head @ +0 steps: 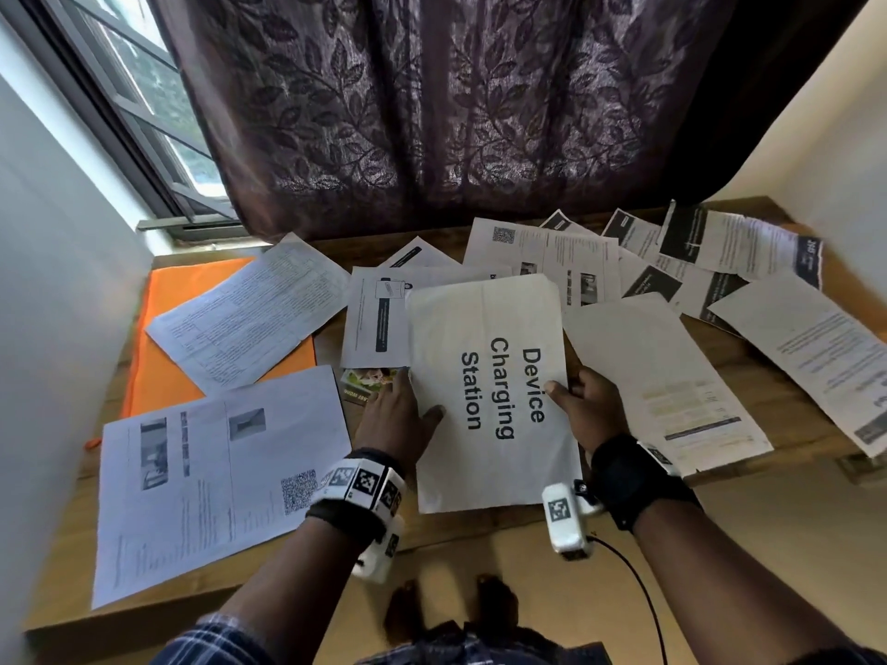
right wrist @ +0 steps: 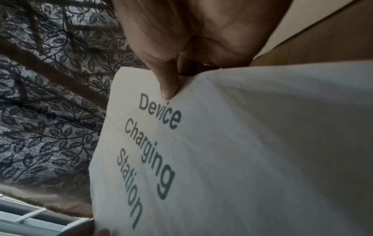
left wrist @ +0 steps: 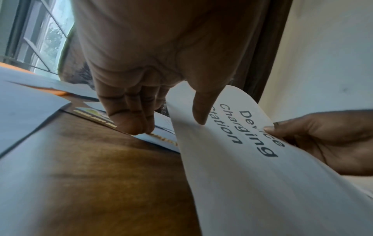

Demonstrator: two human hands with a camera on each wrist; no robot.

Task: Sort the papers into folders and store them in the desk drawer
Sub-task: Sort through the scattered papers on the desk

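I hold the "Device Charging Station" sheet (head: 494,391) over the near-middle counter (head: 749,367), left hand (head: 401,415) and right hand (head: 588,405) pinching its sides. Still sorting; next it should go to the orange folder (head: 158,328) far left.

A white sheet printed "Device Charging Station" (head: 494,391) is held raised above the front edge of the wooden desk (head: 432,530), its text running sideways and the paper slightly bowed. An orange folder (head: 158,338) is laid flat near the left edge of the desk, partly covered by a printed sheet (head: 249,314). Another printed sheet with photos and a QR code (head: 216,477) is laid at the front left corner. Further papers (head: 672,261) are spread overlapping along the back edge and toward the right edge.
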